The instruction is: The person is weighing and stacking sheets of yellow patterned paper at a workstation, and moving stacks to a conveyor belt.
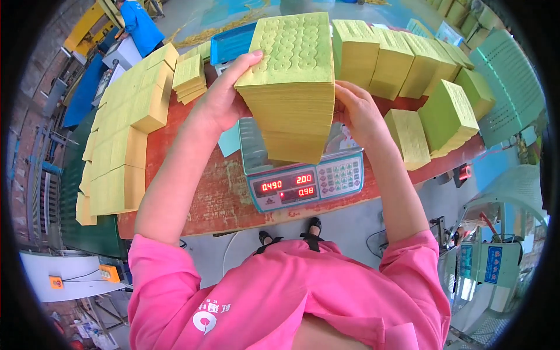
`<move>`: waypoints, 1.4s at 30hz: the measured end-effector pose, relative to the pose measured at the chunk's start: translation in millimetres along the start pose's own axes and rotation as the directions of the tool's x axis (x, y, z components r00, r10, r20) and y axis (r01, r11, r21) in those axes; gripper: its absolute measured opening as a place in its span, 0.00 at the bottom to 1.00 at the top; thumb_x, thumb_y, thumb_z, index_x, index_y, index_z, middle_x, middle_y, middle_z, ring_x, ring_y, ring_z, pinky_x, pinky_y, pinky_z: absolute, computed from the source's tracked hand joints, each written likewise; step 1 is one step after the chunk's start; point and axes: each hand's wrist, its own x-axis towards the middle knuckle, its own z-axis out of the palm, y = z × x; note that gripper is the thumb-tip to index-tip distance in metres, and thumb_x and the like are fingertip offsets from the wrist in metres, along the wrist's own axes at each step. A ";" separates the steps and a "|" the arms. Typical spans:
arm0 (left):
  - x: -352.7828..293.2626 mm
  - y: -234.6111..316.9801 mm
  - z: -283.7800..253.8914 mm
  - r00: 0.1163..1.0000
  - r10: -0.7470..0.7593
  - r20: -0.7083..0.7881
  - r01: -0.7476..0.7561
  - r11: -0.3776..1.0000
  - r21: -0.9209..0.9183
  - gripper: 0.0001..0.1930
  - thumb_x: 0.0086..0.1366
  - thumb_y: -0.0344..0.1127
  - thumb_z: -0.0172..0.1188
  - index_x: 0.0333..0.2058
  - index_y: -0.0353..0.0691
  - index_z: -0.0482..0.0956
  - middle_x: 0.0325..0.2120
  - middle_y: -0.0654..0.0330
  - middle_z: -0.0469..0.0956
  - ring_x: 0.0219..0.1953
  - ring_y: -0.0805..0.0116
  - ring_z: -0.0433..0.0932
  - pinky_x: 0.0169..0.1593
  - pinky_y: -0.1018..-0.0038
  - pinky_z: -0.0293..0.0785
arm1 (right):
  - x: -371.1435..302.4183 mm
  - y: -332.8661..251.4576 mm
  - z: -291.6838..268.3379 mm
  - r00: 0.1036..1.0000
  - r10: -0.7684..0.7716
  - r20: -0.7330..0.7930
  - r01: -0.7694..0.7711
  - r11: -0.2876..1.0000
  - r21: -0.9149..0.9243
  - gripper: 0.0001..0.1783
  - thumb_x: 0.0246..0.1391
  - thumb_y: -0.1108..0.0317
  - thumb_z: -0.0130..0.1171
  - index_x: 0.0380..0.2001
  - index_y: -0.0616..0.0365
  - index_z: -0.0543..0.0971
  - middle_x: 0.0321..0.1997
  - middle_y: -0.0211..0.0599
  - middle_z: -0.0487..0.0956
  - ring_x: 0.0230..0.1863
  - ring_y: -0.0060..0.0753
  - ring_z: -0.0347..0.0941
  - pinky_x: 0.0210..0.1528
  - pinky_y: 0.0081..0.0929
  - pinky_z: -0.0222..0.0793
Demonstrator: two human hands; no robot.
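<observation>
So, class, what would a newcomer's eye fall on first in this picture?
Probably the tall, rectangular stack of embossed yellow paper sheets at the centre, held between the left hand and right hand. Just below it glow red digits on a teal-and-white electronic scale. More yellow paper stacks stand left and right.

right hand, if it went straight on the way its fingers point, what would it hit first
The tall yellow paper stack: the right hand has its fingertips at that stack's right side, apparently touching, though depth is unclear.
</observation>
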 end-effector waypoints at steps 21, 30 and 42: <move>2.2 -15.8 -4.0 0.995 -0.014 -0.102 0.015 1.000 0.008 0.38 0.56 0.65 0.58 0.59 0.47 0.70 0.54 0.56 0.72 0.56 0.62 0.69 0.54 0.55 0.65 | 2.0 15.9 1.3 0.998 -0.025 -0.059 0.020 0.997 -0.074 0.21 0.61 0.62 0.55 0.51 0.67 0.76 0.36 0.31 0.79 0.29 0.19 0.72 0.31 0.18 0.68; 14.1 -24.7 -18.5 0.996 0.008 -0.091 -0.004 0.999 0.041 0.36 0.58 0.64 0.57 0.58 0.46 0.71 0.53 0.58 0.73 0.54 0.64 0.70 0.53 0.60 0.66 | 1.8 13.4 7.4 0.996 -0.029 -0.084 0.020 0.994 -0.107 0.19 0.62 0.63 0.55 0.50 0.66 0.77 0.36 0.31 0.80 0.28 0.19 0.71 0.30 0.18 0.66; 13.8 -38.5 -23.2 0.992 0.104 -0.066 -0.106 0.994 -0.023 0.38 0.60 0.70 0.53 0.60 0.48 0.69 0.54 0.61 0.74 0.55 0.66 0.70 0.55 0.64 0.64 | -2.6 25.7 12.4 0.982 -0.110 -0.152 0.102 0.993 -0.061 0.18 0.63 0.62 0.53 0.51 0.62 0.78 0.38 0.25 0.79 0.32 0.13 0.70 0.32 0.14 0.65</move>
